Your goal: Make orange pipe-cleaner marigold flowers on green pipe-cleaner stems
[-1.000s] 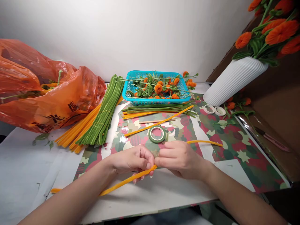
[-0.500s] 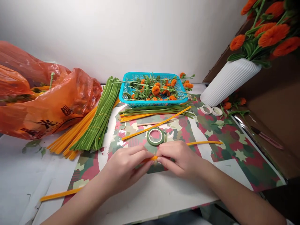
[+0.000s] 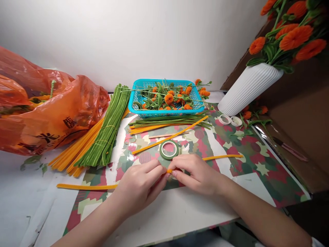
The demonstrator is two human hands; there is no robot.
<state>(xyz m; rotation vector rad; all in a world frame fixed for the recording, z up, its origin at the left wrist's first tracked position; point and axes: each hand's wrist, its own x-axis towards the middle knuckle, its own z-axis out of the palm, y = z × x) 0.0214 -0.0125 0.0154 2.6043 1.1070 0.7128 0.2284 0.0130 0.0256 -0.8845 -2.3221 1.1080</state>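
One orange plastic bag [image 3: 51,116] slumps at my far left, and beside it a fan of yellow stems [image 3: 65,158] pokes out from under a banded bundle of green stems [image 3: 106,137]. Next, a length of fuzzy yellow strand [image 3: 87,187] runs out behind my left wrist. My left hand [image 3: 145,180] has its fingertips pinched on a small bit of yellow between my two hands. Beyond, a blue basket [image 3: 167,112] holds orange flowers, with a loose yellow stem [image 3: 154,143] lying slantwise nearer me and a roll of green tape [image 3: 162,152] just past my fingers. My right hand [image 3: 196,174] pinches the same bit, its fingertips almost meeting the left's; more yellow shows behind it, though I cannot tell whether it is all one piece. Further right come two white rings [image 3: 236,125] and a ribbed white vase [image 3: 248,89] of orange blooms.
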